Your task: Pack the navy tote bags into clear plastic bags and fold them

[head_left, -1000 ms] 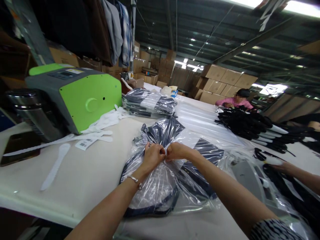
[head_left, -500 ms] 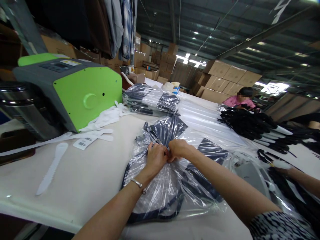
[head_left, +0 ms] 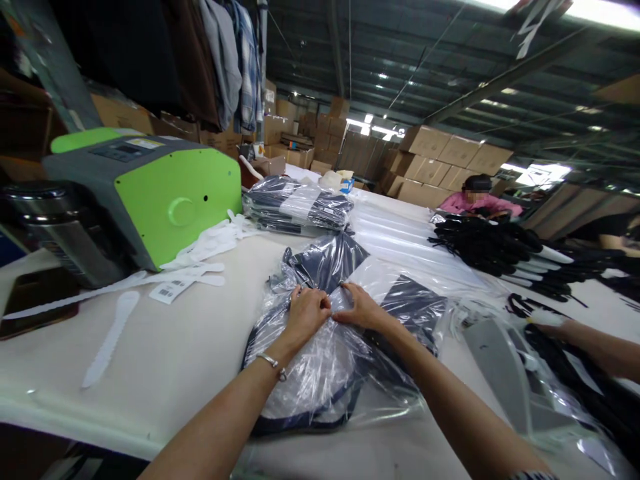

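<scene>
A clear plastic bag (head_left: 320,373) lies in front of me with dark navy, folded goods inside, gathered and wrinkled at its middle. My left hand (head_left: 309,313), with a silver bracelet at its wrist, presses on the gathered part, its fingers curled together on the plastic. Just to its right, my right hand (head_left: 361,308) rests on the same bag with thumb and forefinger apart. Behind both hands stands a stack of bagged dark goods (head_left: 300,203). Flat clear plastic sleeves (head_left: 395,240) lie to the right of that stack.
A green and grey machine (head_left: 180,200), a steel flask (head_left: 65,230), a phone (head_left: 40,303) and white strips (head_left: 111,337) are on the left. At right are black goods (head_left: 500,250), a grey curved piece in plastic (head_left: 500,363) and another person's hand (head_left: 560,330). Someone in pink (head_left: 475,200) sits farther back.
My right hand has released its pinch and its fingers have spread. The two hands, close together before, are slightly apart. The gathered plastic has loosened and the view has shifted a little.
</scene>
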Available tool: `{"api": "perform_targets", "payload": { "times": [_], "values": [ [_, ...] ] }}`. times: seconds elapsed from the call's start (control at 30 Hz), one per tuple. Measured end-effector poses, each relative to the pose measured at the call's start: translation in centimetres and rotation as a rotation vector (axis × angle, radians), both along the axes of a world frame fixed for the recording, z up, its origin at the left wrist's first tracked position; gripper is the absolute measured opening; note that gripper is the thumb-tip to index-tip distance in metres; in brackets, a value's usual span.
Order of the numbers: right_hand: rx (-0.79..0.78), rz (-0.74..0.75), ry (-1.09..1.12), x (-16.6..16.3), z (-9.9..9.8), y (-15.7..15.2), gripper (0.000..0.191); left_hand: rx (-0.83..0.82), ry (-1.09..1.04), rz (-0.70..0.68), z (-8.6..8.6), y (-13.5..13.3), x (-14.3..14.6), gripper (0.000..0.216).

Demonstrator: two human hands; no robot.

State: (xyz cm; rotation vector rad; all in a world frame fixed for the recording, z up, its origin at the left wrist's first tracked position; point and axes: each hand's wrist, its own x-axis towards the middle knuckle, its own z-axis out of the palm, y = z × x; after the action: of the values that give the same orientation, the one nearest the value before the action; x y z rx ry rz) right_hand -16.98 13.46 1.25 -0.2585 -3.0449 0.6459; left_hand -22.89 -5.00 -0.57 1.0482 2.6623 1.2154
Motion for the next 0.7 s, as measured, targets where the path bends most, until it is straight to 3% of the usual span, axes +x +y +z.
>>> {"api": "perform_targets", "payload": {
  "times": [0.1, 0.2, 0.4, 0.53, 0.7],
  "values": [
    [-0.077, -0.059, 0.019, -0.2, -1.6, -0.2, 0.103, 0.009, -0.012, -0.037, 0.5, -0.3, -0.5, 0.012],
    [-0.110, -0.073, 0.015, -0.6, -2.0, 0.2, 0.109, 0.076, -0.004, -0.042, 1.7, -1.3, -1.1, 0.024],
    [-0.200, -0.090, -0.018, -0.9, -1.4, 0.8, 0.113, 0.128, 0.044, 0.036, 4.1, -7.3, -1.2, 0.021],
    [-0.186, -0.150, -0.009, -1.0, -1.3, -0.1, 0.115, 0.071, 0.047, 0.105, 3.4, -11.6, 1.4, 0.020],
    [-0.249, -0.236, 0.045, -0.8, -0.5, -1.3, 0.113, 0.015, 0.149, 0.109, 1.4, -13.1, 6.3, 0.018]
  ]
}}
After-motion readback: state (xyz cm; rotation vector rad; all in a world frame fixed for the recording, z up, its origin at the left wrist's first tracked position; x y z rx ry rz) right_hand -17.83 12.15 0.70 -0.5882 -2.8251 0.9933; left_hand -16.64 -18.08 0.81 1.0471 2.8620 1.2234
